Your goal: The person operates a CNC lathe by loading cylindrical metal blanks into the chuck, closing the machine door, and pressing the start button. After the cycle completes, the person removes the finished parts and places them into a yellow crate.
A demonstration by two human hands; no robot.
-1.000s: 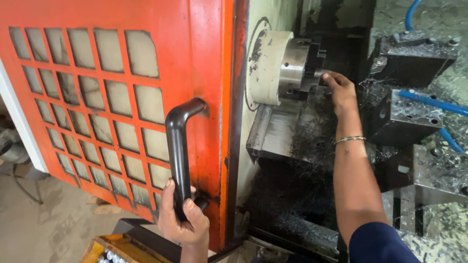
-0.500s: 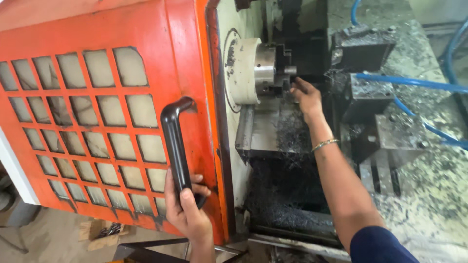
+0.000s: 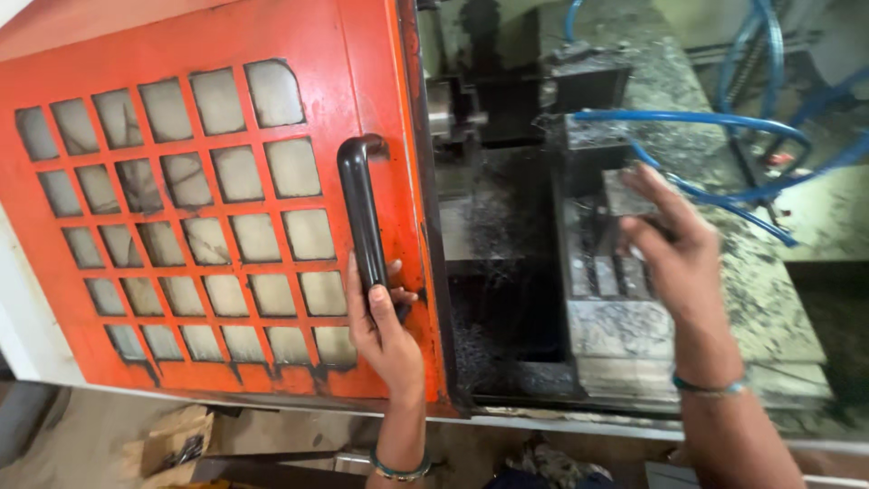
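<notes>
A: Left hand (image 3: 385, 330): fingers wrapped round the lower end of the black handle (image 3: 360, 213). Closed grip, thumb up along the bar.

B: Handle orientation?

A: Long axis vertical, bolted to the right edge of the orange door (image 3: 208, 208). The bar runs up and away from the hand; the hand sits at its bottom. The door has a grid of small cloudy panes.

B: Right hand (image 3: 674, 249)?

A: Raised inside the machine opening, well apart from the handle. Fingers loosely curled and blurred. There may be a small part in them, but I cannot tell. Left hand is the one on the door; right is the nearer to the machine bed.

B: What lies round it?

A: Blue hoses (image 3: 715, 122) arc just above and beyond the fingers. Below is a grey metal block (image 3: 634, 340) coated in fine shavings. Left of that, a dark recess (image 3: 507, 317) holding black swarf. The chuck (image 3: 448, 113) shows part hidden behind the door's edge.
</notes>
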